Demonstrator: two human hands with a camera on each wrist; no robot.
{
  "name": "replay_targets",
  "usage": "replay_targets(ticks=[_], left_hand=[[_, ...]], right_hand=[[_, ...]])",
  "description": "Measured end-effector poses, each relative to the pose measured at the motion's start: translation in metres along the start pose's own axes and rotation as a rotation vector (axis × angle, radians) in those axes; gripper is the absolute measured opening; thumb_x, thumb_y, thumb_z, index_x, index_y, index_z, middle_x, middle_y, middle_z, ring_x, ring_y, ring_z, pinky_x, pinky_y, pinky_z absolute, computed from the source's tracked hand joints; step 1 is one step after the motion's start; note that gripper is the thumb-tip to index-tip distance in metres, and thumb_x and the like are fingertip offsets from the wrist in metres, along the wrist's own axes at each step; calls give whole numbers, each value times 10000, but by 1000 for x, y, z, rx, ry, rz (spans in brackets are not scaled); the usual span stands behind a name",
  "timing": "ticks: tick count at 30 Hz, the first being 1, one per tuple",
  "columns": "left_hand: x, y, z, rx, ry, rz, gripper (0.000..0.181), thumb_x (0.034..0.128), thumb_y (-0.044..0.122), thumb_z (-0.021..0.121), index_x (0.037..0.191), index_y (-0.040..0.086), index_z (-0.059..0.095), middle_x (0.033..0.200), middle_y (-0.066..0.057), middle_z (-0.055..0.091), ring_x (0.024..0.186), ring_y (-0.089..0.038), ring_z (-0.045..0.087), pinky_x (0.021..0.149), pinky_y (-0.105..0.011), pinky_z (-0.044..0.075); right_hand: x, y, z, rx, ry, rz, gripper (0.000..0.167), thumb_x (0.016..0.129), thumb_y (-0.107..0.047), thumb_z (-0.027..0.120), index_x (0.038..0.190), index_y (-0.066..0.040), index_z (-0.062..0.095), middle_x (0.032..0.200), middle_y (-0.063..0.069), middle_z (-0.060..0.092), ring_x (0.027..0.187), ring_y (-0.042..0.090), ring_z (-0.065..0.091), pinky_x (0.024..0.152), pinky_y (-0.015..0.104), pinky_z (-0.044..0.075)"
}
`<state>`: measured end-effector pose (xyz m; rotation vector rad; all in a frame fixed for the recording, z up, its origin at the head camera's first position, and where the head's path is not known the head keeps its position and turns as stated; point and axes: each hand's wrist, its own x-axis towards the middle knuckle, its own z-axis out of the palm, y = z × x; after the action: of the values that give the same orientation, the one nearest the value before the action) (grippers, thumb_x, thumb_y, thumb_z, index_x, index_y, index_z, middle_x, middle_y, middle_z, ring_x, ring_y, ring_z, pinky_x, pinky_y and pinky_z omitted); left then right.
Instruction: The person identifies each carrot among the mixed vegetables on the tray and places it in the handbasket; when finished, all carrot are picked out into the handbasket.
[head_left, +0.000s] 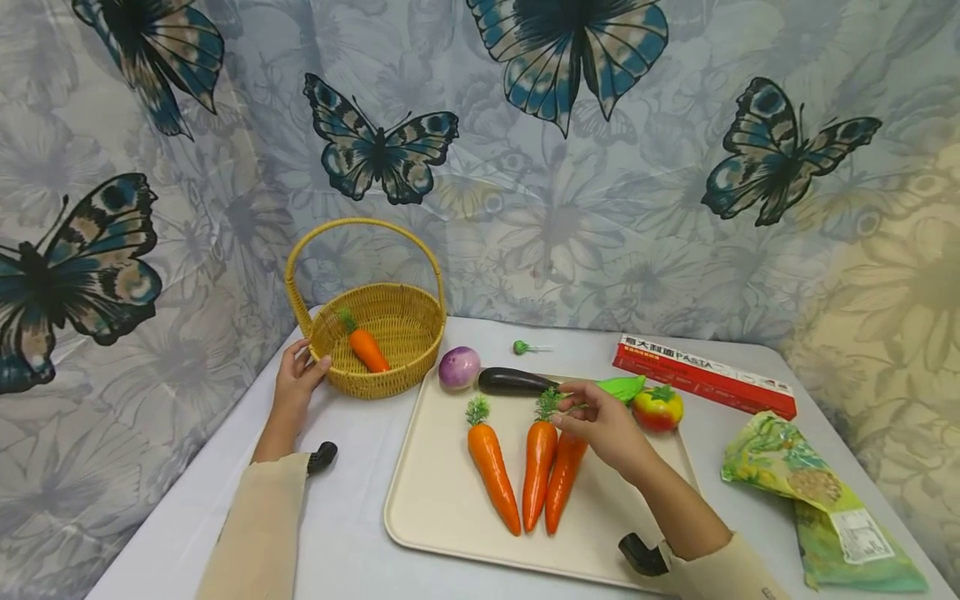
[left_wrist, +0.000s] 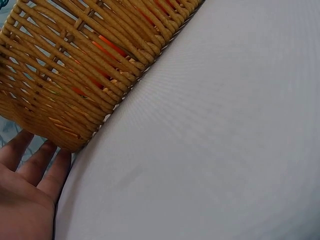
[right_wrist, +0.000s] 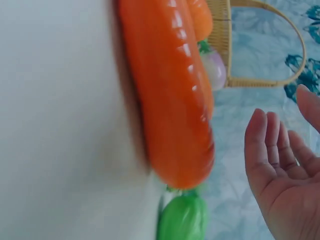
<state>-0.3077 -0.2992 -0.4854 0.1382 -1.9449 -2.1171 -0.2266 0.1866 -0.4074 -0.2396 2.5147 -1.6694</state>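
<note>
- Left hand (head_left: 292, 385): at the left wall of the wicker basket (head_left: 382, 385), fingers touching the weave; the grip is loosely spread rather than closed round it.
- Basket: upright near the back left corner of the counter (head_left: 345, 517), just beside the back left corner of the tray (head_left: 442, 504); its tall handle arches above the rim.
- Basket carrot (head_left: 367, 350): lies tilted inside the basket, leafy end toward the back; orange also shows through the weave in the left wrist view.
- Right hand (head_left: 609, 429): poised over the back half of the tray, beside the carrot tops; the grip is partly open, fingers gently bent, thumb apart, with nothing in it. Contact between fingertips and leaves is hard to judge from the head view.
- Left carrot (head_left: 493, 479), middle carrot (head_left: 537, 475) and right carrot (head_left: 564, 483): on the tray, tips toward its front edge; the last two lie close together.
- Purple onion (head_left: 459, 367): at the tray's back left corner.
- Eggplant (head_left: 513, 381): along the tray's back edge.
- Green vegetable (head_left: 622, 388) and red-and-yellow vegetable (head_left: 658, 408): together by the tray's back right corner.
- Pasta box (head_left: 705, 375): near the counter's back right corner.
- Green bag (head_left: 810, 475): along the counter's right edge.
</note>
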Motion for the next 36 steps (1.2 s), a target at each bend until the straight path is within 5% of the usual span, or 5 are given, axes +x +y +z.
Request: replay_targets(ticks=[11, 21, 26, 30, 36], left_hand=[[2, 1, -2, -7, 20, -7, 732, 911, 251, 707, 1501, 180, 278, 1598, -120, 180, 1417, -288, 274, 1101, -379, 330], [2, 0, 0, 3, 12, -6, 718, 910, 264, 707, 1490, 187, 292, 1596, -134, 180, 1418, -298, 274, 1104, -390, 323], [2, -2, -2, -9, -1, 1, 710, 916, 252, 700, 1492, 187, 290, 1594, -136, 187, 1416, -295, 279, 1088, -349, 352], [4, -2, -3, -7, -8, 9, 716, 915, 259, 701, 1496, 195, 288, 1593, -140, 188, 1416, -295, 279, 1083, -337, 357], [2, -3, -1, -1, -2, 3, 706, 914, 260, 703, 1489, 200, 297, 1595, -141, 180, 1419, -297, 272, 1100, -375, 332]], right_hand=[[-21, 22, -7, -113, 94, 166, 502, 832, -175, 787, 1188, 58, 520, 868, 112, 529, 720, 245, 592, 633, 345, 583], [-23, 34, 2, -371, -4, 284, 855, 728, -485, 827, 1252, 81, 458, 765, 66, 573, 575, 196, 553, 525, 317, 480], [-19, 36, 7, -444, -33, 284, 896, 703, -535, 821, 1246, 94, 488, 712, 59, 580, 556, 183, 543, 527, 306, 450], [-18, 35, 10, -415, -44, 264, 870, 714, -493, 831, 1242, 106, 484, 745, 60, 579, 561, 183, 573, 529, 317, 475], [-19, 33, 9, -230, -50, 302, 804, 749, -300, 850, 1320, 54, 407, 798, 108, 563, 578, 224, 589, 527, 345, 530]])
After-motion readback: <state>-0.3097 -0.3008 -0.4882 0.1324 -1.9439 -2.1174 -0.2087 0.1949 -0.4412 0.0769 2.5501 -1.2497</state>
